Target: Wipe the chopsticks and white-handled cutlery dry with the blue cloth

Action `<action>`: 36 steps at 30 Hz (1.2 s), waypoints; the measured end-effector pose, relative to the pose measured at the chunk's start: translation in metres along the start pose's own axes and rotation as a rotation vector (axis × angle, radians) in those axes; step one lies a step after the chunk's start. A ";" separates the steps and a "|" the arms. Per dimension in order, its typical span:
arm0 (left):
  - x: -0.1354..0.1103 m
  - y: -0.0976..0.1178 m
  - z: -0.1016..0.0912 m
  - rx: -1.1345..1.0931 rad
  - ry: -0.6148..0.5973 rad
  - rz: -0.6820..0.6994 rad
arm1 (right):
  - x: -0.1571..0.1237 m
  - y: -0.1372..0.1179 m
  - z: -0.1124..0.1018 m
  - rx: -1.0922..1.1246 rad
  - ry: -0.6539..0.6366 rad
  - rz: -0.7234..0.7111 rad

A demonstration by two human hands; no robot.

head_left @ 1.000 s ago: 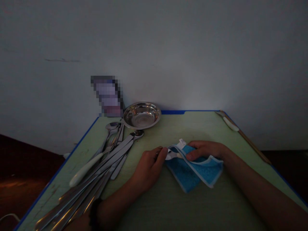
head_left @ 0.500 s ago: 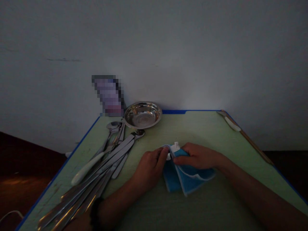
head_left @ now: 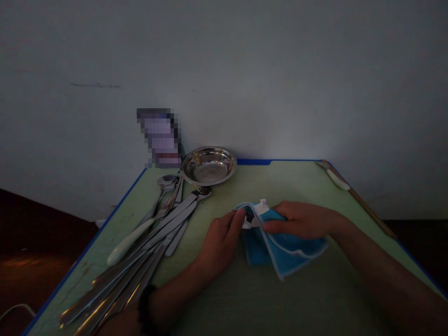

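Note:
A blue cloth (head_left: 285, 259) with pale edging and a white tag hangs folded between my two hands above the table. My left hand (head_left: 222, 238) is closed, with thumb and fingers pinching at the cloth's left edge. Beside that thumb a small dark, shiny bit shows inside the fold; I cannot make out what it is. My right hand (head_left: 303, 221) grips the cloth from the right, thumb on the near side and fingers partly hidden behind it. A pile of metal cutlery (head_left: 154, 247), spoons and table knives among it, lies left of my left hand.
A shiny metal bowl (head_left: 210, 167) stands at the back by the wall. Left of it leans a blurred-out upright panel (head_left: 163, 140). A white-handled utensil (head_left: 122, 242) lies on the pile. A brown strip and a white-handled piece (head_left: 338, 179) lie along the table's right edge.
Both hands and the cloth have shifted slightly right and up. My right hand has drawn a little away from the left, and the fold between them looks wider.

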State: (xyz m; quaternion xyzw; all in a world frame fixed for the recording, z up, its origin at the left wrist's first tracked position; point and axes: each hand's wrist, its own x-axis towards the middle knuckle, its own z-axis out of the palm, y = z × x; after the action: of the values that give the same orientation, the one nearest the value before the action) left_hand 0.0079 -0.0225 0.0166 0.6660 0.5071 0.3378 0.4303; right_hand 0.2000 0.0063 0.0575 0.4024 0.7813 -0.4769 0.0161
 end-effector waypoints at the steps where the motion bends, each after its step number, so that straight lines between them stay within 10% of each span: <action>1: 0.000 0.000 0.000 -0.022 0.003 -0.024 | -0.004 0.000 -0.004 0.005 -0.015 0.014; 15: 0.003 -0.006 0.000 -0.188 -0.003 -0.175 | -0.044 0.012 -0.036 0.142 -0.032 0.187; 28: -0.001 0.001 0.000 -0.052 -0.019 -0.007 | -0.001 0.005 -0.002 0.110 -0.041 -0.039; 36: -0.005 0.003 0.000 -0.065 -0.014 -0.040 | -0.019 0.001 -0.018 0.141 -0.106 0.063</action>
State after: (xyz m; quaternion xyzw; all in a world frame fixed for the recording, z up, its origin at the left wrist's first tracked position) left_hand 0.0076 -0.0278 0.0198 0.6439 0.5060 0.3407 0.4618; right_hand 0.2203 0.0083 0.0743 0.4011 0.7307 -0.5506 0.0443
